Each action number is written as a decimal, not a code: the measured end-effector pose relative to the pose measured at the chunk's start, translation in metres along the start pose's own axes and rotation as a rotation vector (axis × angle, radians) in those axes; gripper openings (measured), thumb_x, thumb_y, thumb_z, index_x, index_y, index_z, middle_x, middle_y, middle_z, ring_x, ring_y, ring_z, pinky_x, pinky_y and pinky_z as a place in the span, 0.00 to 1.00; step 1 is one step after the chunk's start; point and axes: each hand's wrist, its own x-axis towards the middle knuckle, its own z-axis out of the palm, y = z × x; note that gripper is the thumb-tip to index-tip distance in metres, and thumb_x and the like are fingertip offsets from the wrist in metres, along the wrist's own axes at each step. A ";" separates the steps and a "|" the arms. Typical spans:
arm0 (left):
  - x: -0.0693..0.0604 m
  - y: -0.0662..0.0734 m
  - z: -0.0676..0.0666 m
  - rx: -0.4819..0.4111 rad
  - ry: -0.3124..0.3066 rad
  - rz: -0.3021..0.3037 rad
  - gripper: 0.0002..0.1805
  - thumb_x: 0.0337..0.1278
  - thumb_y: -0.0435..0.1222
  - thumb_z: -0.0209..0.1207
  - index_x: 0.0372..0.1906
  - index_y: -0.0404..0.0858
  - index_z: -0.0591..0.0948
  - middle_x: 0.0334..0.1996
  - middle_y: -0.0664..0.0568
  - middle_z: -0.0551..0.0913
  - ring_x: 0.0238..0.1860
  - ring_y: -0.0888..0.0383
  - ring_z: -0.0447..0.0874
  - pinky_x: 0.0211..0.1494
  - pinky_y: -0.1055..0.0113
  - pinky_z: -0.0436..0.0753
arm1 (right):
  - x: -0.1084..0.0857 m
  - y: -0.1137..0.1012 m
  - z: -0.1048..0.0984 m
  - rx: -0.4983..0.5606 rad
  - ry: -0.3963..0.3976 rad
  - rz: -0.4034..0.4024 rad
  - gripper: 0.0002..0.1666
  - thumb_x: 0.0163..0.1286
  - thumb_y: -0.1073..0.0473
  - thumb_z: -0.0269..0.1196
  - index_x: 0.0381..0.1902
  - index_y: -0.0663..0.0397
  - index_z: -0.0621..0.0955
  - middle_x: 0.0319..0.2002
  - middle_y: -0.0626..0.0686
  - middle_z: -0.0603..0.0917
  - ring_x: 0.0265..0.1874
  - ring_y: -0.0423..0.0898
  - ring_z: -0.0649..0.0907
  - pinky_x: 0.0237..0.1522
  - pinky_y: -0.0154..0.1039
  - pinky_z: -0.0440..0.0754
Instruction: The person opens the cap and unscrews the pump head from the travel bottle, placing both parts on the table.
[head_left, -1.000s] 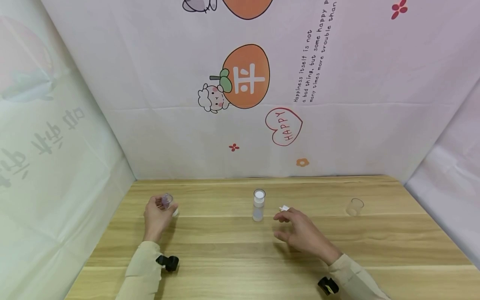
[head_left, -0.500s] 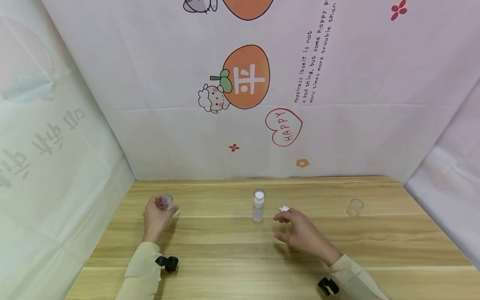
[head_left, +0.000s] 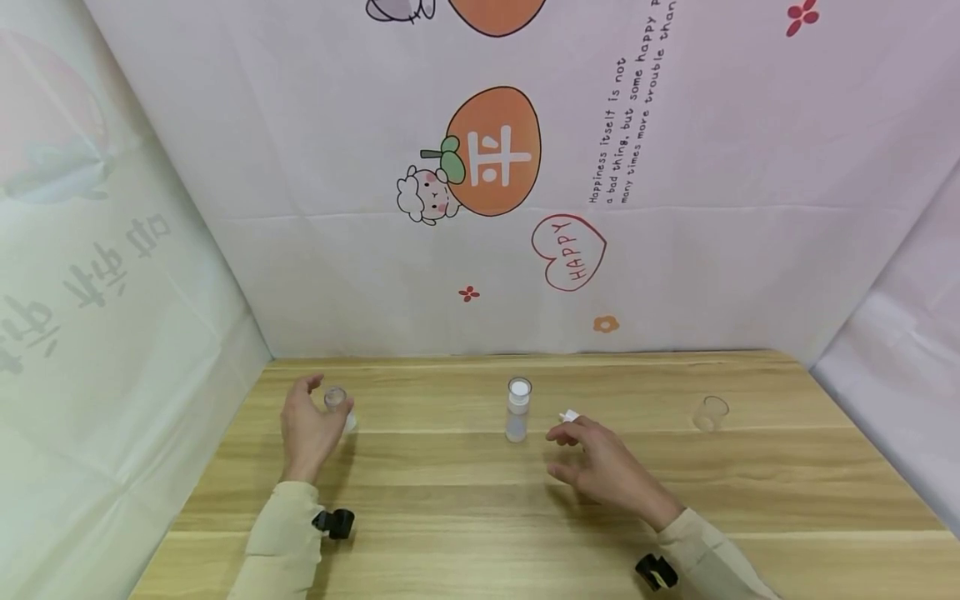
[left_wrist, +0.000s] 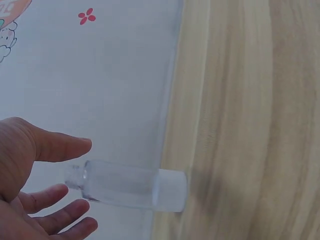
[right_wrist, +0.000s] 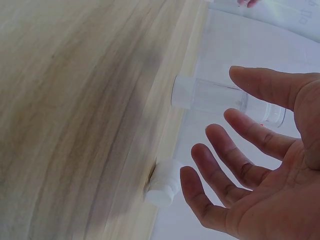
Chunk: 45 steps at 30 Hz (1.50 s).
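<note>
More spread now in the left hand (head_left: 309,432), wide beside a clear bottle (left_wrist: 122,186); right hand (head_left: 603,465) wide, unchanged.

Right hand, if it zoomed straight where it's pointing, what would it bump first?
Probably the clear bottle ahead of the right hand, but depth is unclear; it might brush the small white piece nearby.

a sheeted-off booth: printed sheets (head_left: 337,275) behind a wooden table (head_left: 435,517).

On the wood-grained desk (head_left: 450,517) we have a clear cylindrical bottle (left_wrist: 122,185) at left and a second bottle (head_left: 517,412) mid-desk. Right of that lies a small white nozzle piece (head_left: 570,416), then a clear cylindrical cup (head_left: 710,415).
</note>
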 end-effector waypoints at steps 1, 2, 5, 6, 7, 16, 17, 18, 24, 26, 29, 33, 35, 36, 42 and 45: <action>0.000 0.002 0.000 0.003 0.008 0.012 0.33 0.63 0.36 0.66 0.68 0.27 0.68 0.67 0.32 0.69 0.70 0.33 0.63 0.69 0.39 0.64 | 0.000 0.000 0.000 -0.007 0.000 -0.002 0.21 0.61 0.62 0.75 0.51 0.61 0.83 0.44 0.55 0.83 0.46 0.56 0.81 0.49 0.57 0.81; -0.001 0.004 0.000 0.007 0.015 0.023 0.33 0.63 0.36 0.66 0.68 0.27 0.68 0.67 0.32 0.69 0.69 0.33 0.63 0.69 0.39 0.63 | 0.000 0.000 0.000 -0.004 0.003 -0.003 0.21 0.61 0.62 0.75 0.51 0.61 0.83 0.44 0.55 0.83 0.46 0.56 0.81 0.49 0.57 0.81; -0.003 0.011 0.000 0.016 0.030 0.054 0.33 0.62 0.35 0.67 0.68 0.27 0.69 0.66 0.32 0.69 0.68 0.33 0.64 0.69 0.39 0.63 | 0.000 -0.002 -0.001 -0.013 0.012 -0.011 0.21 0.61 0.62 0.75 0.51 0.61 0.83 0.44 0.55 0.83 0.45 0.56 0.81 0.48 0.56 0.81; -0.003 0.013 0.000 0.021 0.036 0.065 0.33 0.62 0.35 0.67 0.67 0.27 0.69 0.66 0.32 0.70 0.68 0.33 0.65 0.69 0.39 0.63 | 0.000 -0.002 -0.001 -0.014 0.015 -0.013 0.21 0.61 0.62 0.75 0.51 0.61 0.83 0.44 0.55 0.83 0.45 0.56 0.81 0.48 0.56 0.81; -0.004 0.016 0.001 0.025 0.041 0.076 0.33 0.61 0.35 0.67 0.67 0.27 0.70 0.65 0.32 0.70 0.67 0.33 0.65 0.69 0.39 0.63 | 0.000 -0.002 -0.001 -0.015 0.018 -0.013 0.21 0.61 0.62 0.75 0.51 0.61 0.83 0.44 0.55 0.83 0.45 0.56 0.81 0.48 0.56 0.81; -0.010 0.039 0.007 0.069 0.117 0.255 0.28 0.54 0.30 0.71 0.60 0.25 0.75 0.58 0.29 0.76 0.63 0.31 0.68 0.68 0.38 0.60 | 0.000 -0.004 0.000 0.002 0.032 0.021 0.21 0.61 0.63 0.74 0.52 0.60 0.83 0.44 0.55 0.82 0.46 0.56 0.81 0.50 0.57 0.80; -0.011 0.041 0.008 0.080 0.125 0.276 0.28 0.53 0.30 0.71 0.59 0.25 0.76 0.57 0.29 0.77 0.62 0.31 0.69 0.68 0.39 0.60 | 0.000 -0.004 0.000 0.003 0.032 0.025 0.22 0.61 0.63 0.74 0.53 0.59 0.83 0.44 0.55 0.82 0.47 0.56 0.81 0.50 0.57 0.80; -0.011 0.042 0.009 0.088 0.134 0.299 0.28 0.52 0.29 0.72 0.58 0.25 0.76 0.56 0.29 0.77 0.62 0.31 0.69 0.68 0.39 0.60 | 0.001 -0.004 0.000 0.006 0.033 0.030 0.22 0.61 0.63 0.74 0.53 0.59 0.83 0.44 0.55 0.82 0.47 0.57 0.81 0.50 0.57 0.80; -0.016 0.050 0.019 0.114 0.185 0.429 0.29 0.46 0.26 0.74 0.55 0.23 0.77 0.51 0.29 0.79 0.55 0.32 0.73 0.65 0.40 0.61 | 0.002 -0.004 -0.001 0.001 0.051 0.025 0.22 0.62 0.63 0.74 0.54 0.58 0.82 0.43 0.54 0.82 0.46 0.56 0.82 0.49 0.55 0.81; -0.018 0.053 0.023 0.120 0.196 0.469 0.29 0.44 0.26 0.75 0.54 0.23 0.78 0.50 0.31 0.79 0.54 0.33 0.74 0.64 0.41 0.62 | 0.001 -0.004 -0.001 0.002 0.054 0.023 0.23 0.62 0.63 0.74 0.54 0.58 0.82 0.43 0.54 0.82 0.46 0.55 0.82 0.49 0.55 0.81; -0.021 0.058 0.028 0.127 0.198 0.520 0.29 0.43 0.27 0.76 0.53 0.24 0.79 0.49 0.32 0.80 0.52 0.34 0.75 0.63 0.41 0.62 | 0.002 -0.005 -0.001 0.007 0.059 0.031 0.24 0.61 0.64 0.75 0.55 0.58 0.82 0.43 0.54 0.82 0.46 0.55 0.82 0.49 0.56 0.81; -0.025 0.064 0.035 0.128 0.192 0.553 0.29 0.42 0.27 0.77 0.53 0.25 0.79 0.48 0.33 0.80 0.52 0.36 0.75 0.61 0.41 0.62 | 0.002 -0.005 0.000 0.000 0.068 0.026 0.25 0.61 0.64 0.75 0.55 0.59 0.81 0.43 0.54 0.82 0.46 0.55 0.82 0.49 0.56 0.81; -0.027 0.067 0.038 0.131 0.196 0.560 0.29 0.42 0.28 0.77 0.53 0.26 0.80 0.48 0.33 0.80 0.52 0.36 0.75 0.60 0.40 0.62 | 0.002 -0.005 -0.001 -0.003 0.070 0.025 0.25 0.61 0.63 0.75 0.56 0.59 0.81 0.43 0.53 0.82 0.46 0.54 0.82 0.49 0.56 0.81; -0.027 0.068 0.039 0.130 0.198 0.566 0.29 0.41 0.28 0.77 0.53 0.26 0.80 0.48 0.34 0.80 0.52 0.36 0.75 0.60 0.39 0.62 | 0.002 -0.005 -0.001 -0.004 0.068 0.026 0.25 0.61 0.63 0.75 0.56 0.59 0.81 0.44 0.53 0.82 0.46 0.54 0.82 0.49 0.55 0.81; -0.032 0.076 0.050 0.123 0.175 0.592 0.29 0.40 0.27 0.78 0.52 0.27 0.80 0.48 0.35 0.80 0.54 0.37 0.75 0.63 0.41 0.63 | 0.002 -0.006 -0.002 -0.003 0.062 0.042 0.26 0.62 0.62 0.74 0.57 0.60 0.80 0.44 0.52 0.82 0.47 0.53 0.82 0.50 0.55 0.81; -0.035 0.079 0.056 0.119 0.143 0.581 0.28 0.42 0.28 0.77 0.52 0.28 0.80 0.49 0.36 0.80 0.55 0.37 0.75 0.63 0.42 0.64 | 0.003 -0.008 -0.003 0.001 0.067 0.044 0.26 0.62 0.62 0.75 0.57 0.60 0.80 0.44 0.51 0.82 0.47 0.53 0.82 0.50 0.55 0.81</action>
